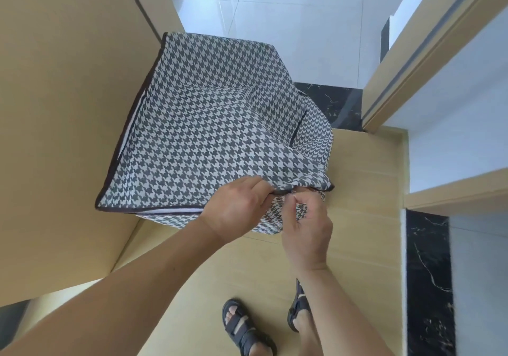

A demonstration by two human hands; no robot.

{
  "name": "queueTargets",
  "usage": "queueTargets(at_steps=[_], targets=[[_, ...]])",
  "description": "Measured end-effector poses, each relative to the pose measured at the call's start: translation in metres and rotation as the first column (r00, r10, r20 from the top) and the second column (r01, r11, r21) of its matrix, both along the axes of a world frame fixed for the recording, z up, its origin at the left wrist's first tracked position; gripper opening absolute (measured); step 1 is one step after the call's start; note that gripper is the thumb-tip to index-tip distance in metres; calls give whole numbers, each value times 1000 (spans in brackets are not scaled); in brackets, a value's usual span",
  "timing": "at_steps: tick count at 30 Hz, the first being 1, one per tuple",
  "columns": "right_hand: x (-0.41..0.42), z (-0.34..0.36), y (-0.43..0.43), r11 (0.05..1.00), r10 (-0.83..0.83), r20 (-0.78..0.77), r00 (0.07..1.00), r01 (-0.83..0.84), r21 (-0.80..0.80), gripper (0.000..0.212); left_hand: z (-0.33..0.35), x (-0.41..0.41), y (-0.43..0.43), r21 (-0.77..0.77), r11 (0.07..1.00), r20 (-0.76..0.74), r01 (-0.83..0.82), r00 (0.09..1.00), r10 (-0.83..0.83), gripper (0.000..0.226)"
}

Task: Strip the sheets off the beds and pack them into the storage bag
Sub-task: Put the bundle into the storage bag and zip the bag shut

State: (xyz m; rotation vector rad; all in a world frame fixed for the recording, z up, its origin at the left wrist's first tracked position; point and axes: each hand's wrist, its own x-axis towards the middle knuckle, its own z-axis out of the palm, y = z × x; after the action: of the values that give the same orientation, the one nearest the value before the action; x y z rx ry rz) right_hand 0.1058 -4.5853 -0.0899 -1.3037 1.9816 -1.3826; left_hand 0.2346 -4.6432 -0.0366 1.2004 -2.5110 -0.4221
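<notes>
Obscuring storage bag (192,124) corner: right hand (308,226)

left hand (236,207) grips storage bag (203,130) lid edge; right hand (308,226) pinches near corner

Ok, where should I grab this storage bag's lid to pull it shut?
Pinch the dark piped edge of the lid at its near right corner, from your side. That corner droops loose over the storage bag, so fingers can wrap it; the left hand grips there, the right hand pinches just below.
</notes>
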Motion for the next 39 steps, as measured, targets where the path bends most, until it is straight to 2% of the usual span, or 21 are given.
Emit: queueTargets(at_steps=[5, 9, 11, 13, 16, 18, 20, 22, 23, 25, 29, 31, 33, 37, 39], targets=[[-18, -5, -4, 999, -37, -63, 997, 38, 14, 11, 0, -10, 2, 84, 994, 5, -70, 998, 70, 11], [-19, -4, 3, 992, -118, -25, 993, 119, 35, 25, -4, -20, 3, 189, 969, 35, -161, 987, 157, 18], [-11, -2, 13, 991, -131, 77, 988, 131, 13, 23, -1, -20, 5, 181, 966, 29, -182, 983, 180, 17], [0, -1, 24, 989, -151, 217, 964, 148, 32, 6, 4, -19, 6, 164, 979, 19, -124, 992, 123, 16], [10, -1, 32, 972, -218, 428, 877, 157, 174, 12, 10, -18, 2, 132, 991, 61, 12, 998, -20, 15], [6, 4, 32, 966, -234, 491, 839, 141, 218, 15, 13, -20, 2, 75, 992, 78, 104, 991, -110, 12], [-1, 11, 30, 980, -191, 405, 894, 147, 137, 17, 14, -20, 9, 46, 989, 32, 144, 989, -145, 12], [-6, 15, 32, 990, -139, 203, 969, 139, 11, 6, 13, -18, 15, 68, 990, -35, 123, 992, -121, 15], [-5, 16, 36, 992, -120, 133, 984, 124, -22, 13, 13, -16, 17, 95, 990, -64, 109, 993, -103, 16], [-1, 13, 45, 994, -89, 89, 992, 94, -55, 23, 13, -12, 17, 210, 974, -91, 81, 994, -63, 15], [19, 5, 53, 991, -64, 77, 995, 73, -114, 22, 17, -10, 6, 437, 897, -108, 73, 994, -28, 12], [28, 6, 51, 990, -53, 73, 996, 62, -126, 21, 18, -10, -1, 511, 859, -122, 9, 991, 63, 15], [29, 3, 51, 991, -37, 76, 996, 46, -126, 18, 19, -9, -6, 509, 860, -86, -43, 991, 101, 17], [32, 6, 53, 994, -106, 276, 955, 105, 19, 12, 28, -20, -8, 365, 929, 109, 64, 988, -111, 16], [34, 10, 51, 993, -112, 513, 851, 84, 77, 19, 30, -26, -11, 292, 946, 143, 138, 972, -186, 13]])
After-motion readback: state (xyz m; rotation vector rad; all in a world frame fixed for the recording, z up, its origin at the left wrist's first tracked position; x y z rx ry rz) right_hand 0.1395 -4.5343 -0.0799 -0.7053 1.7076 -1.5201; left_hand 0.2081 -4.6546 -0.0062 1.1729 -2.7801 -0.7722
